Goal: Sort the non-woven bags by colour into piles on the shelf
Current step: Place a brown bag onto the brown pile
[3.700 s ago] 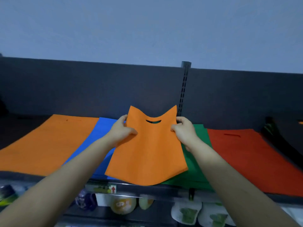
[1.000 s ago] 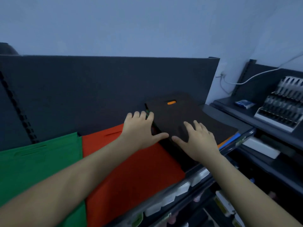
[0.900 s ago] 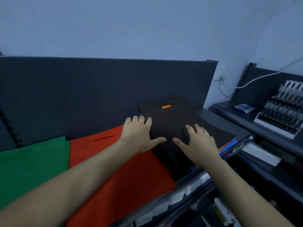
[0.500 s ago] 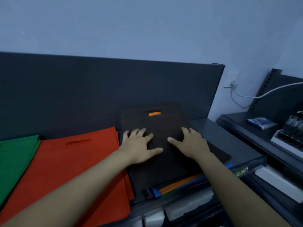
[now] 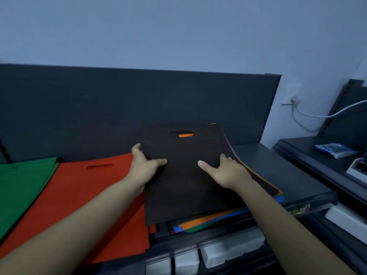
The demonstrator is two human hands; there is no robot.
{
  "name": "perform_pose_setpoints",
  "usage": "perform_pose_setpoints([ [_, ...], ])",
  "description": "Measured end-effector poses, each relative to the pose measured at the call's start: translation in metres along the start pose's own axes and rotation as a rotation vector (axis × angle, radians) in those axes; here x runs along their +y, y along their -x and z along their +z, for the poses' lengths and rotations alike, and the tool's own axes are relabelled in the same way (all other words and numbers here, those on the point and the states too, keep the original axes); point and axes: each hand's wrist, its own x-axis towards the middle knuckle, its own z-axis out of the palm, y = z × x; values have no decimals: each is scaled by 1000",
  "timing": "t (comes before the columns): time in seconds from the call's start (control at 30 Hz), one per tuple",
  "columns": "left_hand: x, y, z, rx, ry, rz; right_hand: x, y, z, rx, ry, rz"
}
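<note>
A black non-woven bag (image 5: 184, 181) lies on top of a mixed stack of bags (image 5: 214, 220), whose orange, blue and green edges show below it and along its right side. My left hand (image 5: 144, 167) grips the black bag's left edge, thumb on top and fingers under the edge. My right hand (image 5: 226, 171) grips its right edge the same way. Orange shows through the bag's handle slot. To the left lie a red pile (image 5: 95, 195) and a green pile (image 5: 21, 187) on the shelf (image 5: 278, 175).
A dark back panel (image 5: 119, 108) rises behind the shelf. Bare shelf surface lies right of the stack. A second shelf unit (image 5: 317, 155) at the right holds a blue packet (image 5: 335, 149). A white cable (image 5: 317, 116) runs from a wall socket. White boxes (image 5: 228, 253) sit below.
Since 3.7 s ago the orange bag has left my hands and I have turned right to the mixed stack. In the last half second both hands slid outward to the black bag's side edges.
</note>
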Motion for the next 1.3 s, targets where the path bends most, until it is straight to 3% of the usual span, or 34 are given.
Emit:
perform_pose_setpoints([
  [0.27,12,-1,-24,26,98,-25,-9,8,-13,12,-195,-45],
  [0.33,17,-3,-32,50,90,-3,0,1,-16,81,-130,23],
  [0.47,21,1,-37,55,70,-66,1,1,-8,13,-64,24],
  [0.57,14,6,-24,4,132,-157,-9,6,-4,-2,-132,-34],
  [0.73,6,4,-19,32,126,-120,-7,5,-11,42,-268,-18],
  [0.83,9,4,-25,46,121,-74,3,-1,-13,80,-165,64],
  [1.13,5,2,-28,-8,249,-132,-17,15,-9,-23,-178,-33],
  [1.3,-3,3,-27,22,275,-106,-9,8,-5,163,-147,49],
])
